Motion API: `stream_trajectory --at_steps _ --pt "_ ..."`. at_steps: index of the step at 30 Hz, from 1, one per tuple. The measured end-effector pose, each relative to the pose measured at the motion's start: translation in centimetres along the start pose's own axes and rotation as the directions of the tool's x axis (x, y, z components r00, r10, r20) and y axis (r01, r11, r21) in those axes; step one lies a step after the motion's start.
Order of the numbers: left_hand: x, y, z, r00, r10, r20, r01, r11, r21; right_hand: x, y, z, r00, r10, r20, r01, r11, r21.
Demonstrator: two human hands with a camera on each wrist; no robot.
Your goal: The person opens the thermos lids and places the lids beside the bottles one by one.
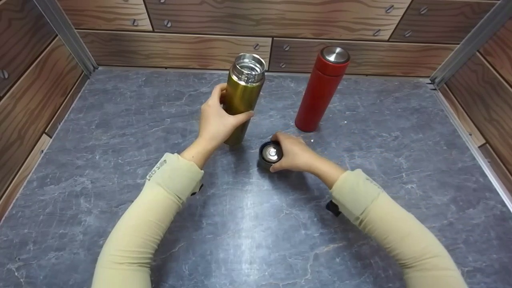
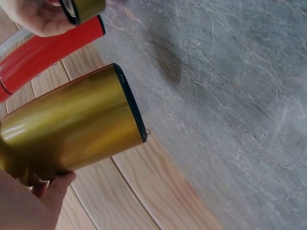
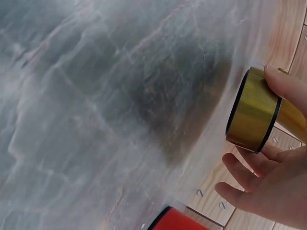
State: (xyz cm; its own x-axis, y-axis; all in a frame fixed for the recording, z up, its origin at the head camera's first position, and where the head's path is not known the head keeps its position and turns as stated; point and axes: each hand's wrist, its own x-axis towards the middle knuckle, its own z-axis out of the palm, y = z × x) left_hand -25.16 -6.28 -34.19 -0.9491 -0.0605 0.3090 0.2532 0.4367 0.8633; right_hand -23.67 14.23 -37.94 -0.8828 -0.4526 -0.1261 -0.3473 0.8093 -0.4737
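Observation:
My left hand [image 1: 216, 122] grips a gold thermos flask [image 1: 243, 96] round its side, thumb across the front. The flask is upright with a slight tilt, and its bare steel mouth shows at the top. In the left wrist view the black base of the gold flask [image 2: 72, 115] faces the tabletop. To its right, my right hand [image 1: 297, 154] pinches the flask's lid [image 1: 272, 153] between thumb and fingers. Its hollow inner side faces up, close over the tabletop. The right wrist view shows the lid [image 3: 253, 112] as a gold band with black edges.
Behind my right hand a red thermos flask [image 1: 320, 92] stands upright with a steel-topped lid on. The grey marbled tabletop [image 1: 244, 240] is bordered by wood-patterned panels [image 1: 180, 50] at the back and both sides.

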Motion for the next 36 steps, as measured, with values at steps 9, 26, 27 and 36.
stream_trajectory --at_steps 9,26,27,36 --pt "0.0 0.0 0.1 1.0 -0.001 -0.021 0.0 1.0 -0.019 0.8 -0.2 0.7 1.0 0.021 0.009 -0.02 0.999 -0.039" --pt "0.3 -0.1 -0.2 0.999 -0.026 -0.044 0.025 0.999 -0.038 1.0 -0.4 0.8 0.996 0.069 0.056 -0.067 0.997 -0.044" --pt "0.3 -0.2 -0.2 0.999 -0.029 -0.043 0.027 0.999 -0.038 1.0 -0.4 0.8 0.996 0.073 0.05 -0.071 0.997 -0.041" --pt "0.7 -0.6 -0.5 0.995 -0.07 -0.068 0.075 0.994 0.084 0.6 0.5 -0.3 0.998 0.055 -0.022 -0.056 0.997 -0.05"
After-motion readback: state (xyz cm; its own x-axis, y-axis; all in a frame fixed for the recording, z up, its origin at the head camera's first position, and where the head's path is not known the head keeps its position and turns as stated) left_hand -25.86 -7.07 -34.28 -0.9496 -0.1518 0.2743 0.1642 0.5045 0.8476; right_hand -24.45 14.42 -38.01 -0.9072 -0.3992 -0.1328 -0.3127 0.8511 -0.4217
